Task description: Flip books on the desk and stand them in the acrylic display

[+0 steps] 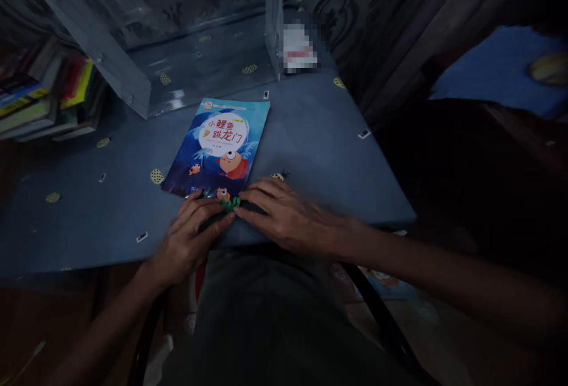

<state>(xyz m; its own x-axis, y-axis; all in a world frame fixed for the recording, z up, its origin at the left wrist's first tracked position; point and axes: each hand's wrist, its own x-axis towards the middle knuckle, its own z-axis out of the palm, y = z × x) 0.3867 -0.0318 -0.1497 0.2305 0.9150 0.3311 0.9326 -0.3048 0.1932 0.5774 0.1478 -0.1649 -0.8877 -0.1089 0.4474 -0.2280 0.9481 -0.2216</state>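
A blue picture book [226,143] lies closed and slightly turned on the table, cover up. Its cover has Chinese characters in a white oval, orange fish and green weeds at the lower right. My left hand [190,232] rests by the book's bottom edge, fingers stretched toward the lower right corner. From the other side my right hand [284,214] reaches the same corner, fingers extended and thumb apart from them. Fingertips of both hands touch or nearly touch that corner. Neither hand has visibly lifted the book. The bottom edge is partly hidden by my fingers.
The table [319,155] has a grey-blue cloth with pineapple prints. A clear acrylic stand [128,87] occupies the back. Stacked books [48,96] lie at the left. A pixelated white item [299,48] sits behind the stand's right side. A blue cloth-like thing [492,69] is at right.
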